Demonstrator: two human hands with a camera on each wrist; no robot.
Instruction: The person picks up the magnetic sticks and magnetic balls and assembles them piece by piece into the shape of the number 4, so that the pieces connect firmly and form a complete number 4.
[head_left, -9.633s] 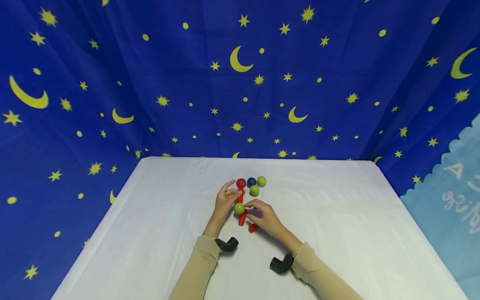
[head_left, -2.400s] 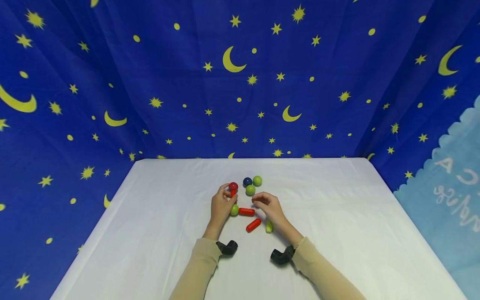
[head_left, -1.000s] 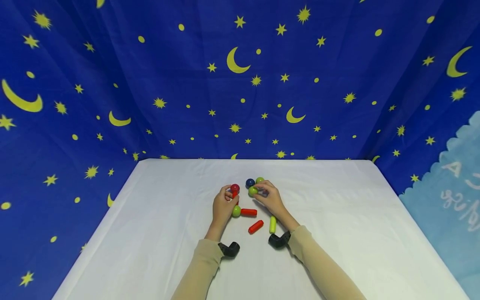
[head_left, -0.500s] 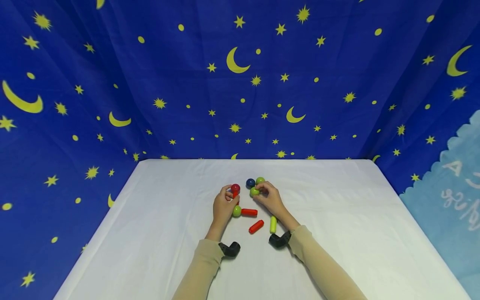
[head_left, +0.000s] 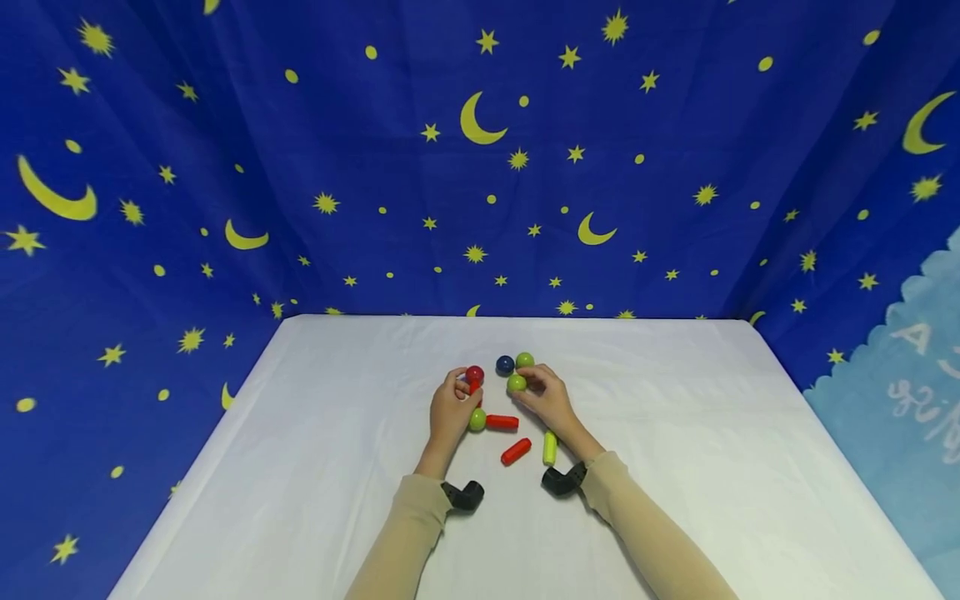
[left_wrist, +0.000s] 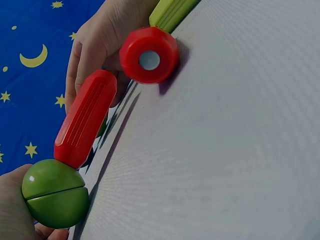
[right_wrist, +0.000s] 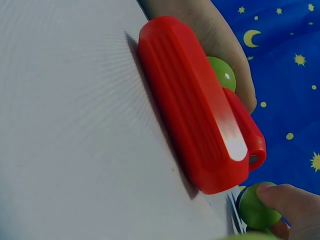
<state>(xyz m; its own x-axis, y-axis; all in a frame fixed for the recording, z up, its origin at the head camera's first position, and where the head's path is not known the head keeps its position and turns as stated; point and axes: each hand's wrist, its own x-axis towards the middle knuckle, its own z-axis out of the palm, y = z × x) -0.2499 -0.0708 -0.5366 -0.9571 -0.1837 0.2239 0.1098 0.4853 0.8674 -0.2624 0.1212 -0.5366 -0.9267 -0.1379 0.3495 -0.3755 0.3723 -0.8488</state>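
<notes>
In the head view my left hand (head_left: pixel 450 410) holds a red magnetic rod (head_left: pixel 476 393) between thumb and fingers. A red ball (head_left: pixel 475 374) sits at its far end, a green ball (head_left: pixel 477 420) at its near end. From that green ball a second red rod (head_left: pixel 502 422) points right; the left wrist view shows this rod (left_wrist: pixel 85 120) touching the split green ball (left_wrist: pixel 55 194). My right hand (head_left: pixel 551 404) pinches another green ball (head_left: pixel 517 383). In the right wrist view my thumb presses on this ball (right_wrist: pixel 257 207). The left fingertips are partly hidden.
A loose red rod (head_left: pixel 516 451) and a yellow-green rod (head_left: pixel 550 448) lie nearer me; a silver disc shows in one red rod end (left_wrist: pixel 149 55). Behind the right fingers sit a blue ball (head_left: pixel 505 364) and a green ball (head_left: pixel 525 360). White cloth covers the table (head_left: pixel 315 433).
The second red rod, earlier below the green ball, has swung to point right. My right hand has reached the other green ball, gripped it and shifted it slightly right, away from the blue ball.
</notes>
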